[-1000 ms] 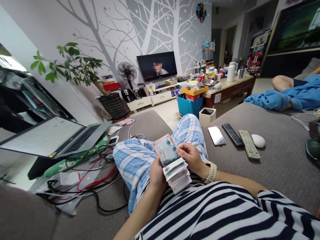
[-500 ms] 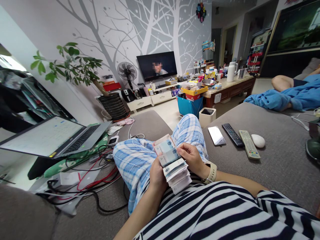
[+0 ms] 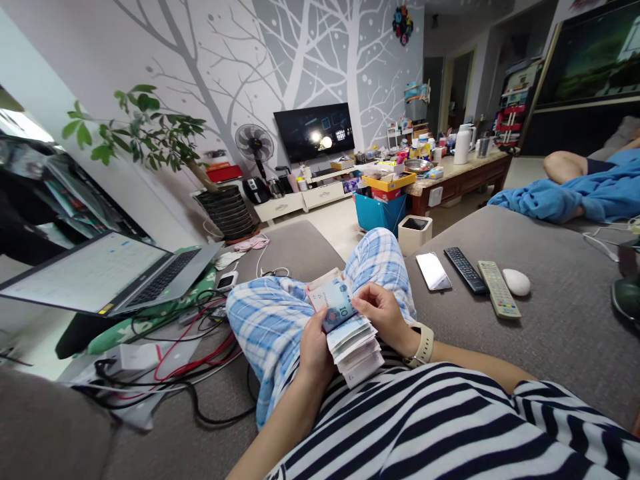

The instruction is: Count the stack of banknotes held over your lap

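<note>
A thick stack of banknotes [image 3: 353, 347] is held over my lap, its near part bent down toward my striped shirt. My left hand [image 3: 316, 347] is closed around the left side of the stack, the thumb lying on top. A blue note marked 10 [image 3: 336, 303] faces up at the far part, with reddish note edges showing beyond it. At its right edge my right hand [image 3: 383, 310] pinches with thumb and forefinger; a light watch band [image 3: 425, 345] is on that wrist. Blue plaid trousers [image 3: 270, 320] lie under both hands.
On the sofa [image 3: 560, 360] to my right are a phone [image 3: 433, 271], a black remote [image 3: 465, 270], a beige remote [image 3: 499, 290] and a white mouse [image 3: 516, 282]. An open laptop [image 3: 165, 277] and tangled cables [image 3: 200, 360] lie left. Another person's leg [image 3: 565, 167] shows far right.
The blue top note has shifted toward me, and a face marked 10 now shows. My left thumb has moved up onto the notes. The television picture is different.
</note>
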A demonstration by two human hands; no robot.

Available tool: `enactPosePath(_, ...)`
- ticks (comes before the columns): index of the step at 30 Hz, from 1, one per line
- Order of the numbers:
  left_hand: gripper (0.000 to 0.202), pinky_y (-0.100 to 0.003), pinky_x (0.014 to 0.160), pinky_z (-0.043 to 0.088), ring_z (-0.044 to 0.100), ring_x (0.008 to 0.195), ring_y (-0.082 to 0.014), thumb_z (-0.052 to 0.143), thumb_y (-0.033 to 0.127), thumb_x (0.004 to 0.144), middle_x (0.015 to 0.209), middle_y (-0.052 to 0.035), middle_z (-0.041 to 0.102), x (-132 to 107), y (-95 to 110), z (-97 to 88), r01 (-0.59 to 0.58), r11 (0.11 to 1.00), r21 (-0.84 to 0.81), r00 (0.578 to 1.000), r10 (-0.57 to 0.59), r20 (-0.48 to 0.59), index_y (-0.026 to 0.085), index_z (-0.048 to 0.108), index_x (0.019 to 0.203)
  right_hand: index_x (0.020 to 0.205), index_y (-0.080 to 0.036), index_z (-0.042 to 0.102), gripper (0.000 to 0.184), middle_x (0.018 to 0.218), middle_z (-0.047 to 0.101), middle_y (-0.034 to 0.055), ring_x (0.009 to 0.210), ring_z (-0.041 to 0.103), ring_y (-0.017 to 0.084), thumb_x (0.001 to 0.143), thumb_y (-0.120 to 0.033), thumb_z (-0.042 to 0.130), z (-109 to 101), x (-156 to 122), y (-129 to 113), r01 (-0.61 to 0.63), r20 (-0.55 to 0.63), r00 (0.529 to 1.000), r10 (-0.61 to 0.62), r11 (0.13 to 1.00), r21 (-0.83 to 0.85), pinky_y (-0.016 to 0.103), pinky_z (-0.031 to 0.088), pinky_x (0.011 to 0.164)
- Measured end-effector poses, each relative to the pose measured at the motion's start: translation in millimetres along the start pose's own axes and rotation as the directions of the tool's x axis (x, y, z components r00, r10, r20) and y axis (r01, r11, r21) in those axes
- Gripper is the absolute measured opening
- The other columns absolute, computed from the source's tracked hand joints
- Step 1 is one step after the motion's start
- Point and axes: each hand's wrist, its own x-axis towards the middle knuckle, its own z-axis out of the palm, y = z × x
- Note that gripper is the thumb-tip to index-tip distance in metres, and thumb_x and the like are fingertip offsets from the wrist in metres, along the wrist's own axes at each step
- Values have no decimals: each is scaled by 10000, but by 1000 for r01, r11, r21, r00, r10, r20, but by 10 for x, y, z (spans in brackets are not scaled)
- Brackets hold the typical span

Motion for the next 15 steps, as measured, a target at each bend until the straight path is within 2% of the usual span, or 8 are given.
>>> enactPosePath(6,257,-290,652,498,641,641,-180,728,299,567,676,-17,693,-75,64,51,-17,998,53,1000,18,-7,130,673,752,815,-200,533,262,689,524,-39,612,462,121,748,-387,703,9,27,28,-62,-37,997,65,996,61,250,380,572)
enactPosePath(12,291,-298,652,507,673,708,-206,700,223,583,723,-29,708,-113,83,95,9,1000,23,1000,-9,19,142,665,860,661,-196,497,289,614,448,-40,588,398,120,821,-410,606,6,48,5,-22,-24,1000,21,998,-57,255,340,552)
enactPosePath(15,270,-294,649,511,673,705,-205,694,233,601,732,-40,714,-85,68,80,10,1000,28,1000,-10,14,128,670,849,646,-194,499,297,611,445,-37,591,393,121,828,-409,594,1,50,-6,-19,-20,1000,18,997,-76,255,335,552)
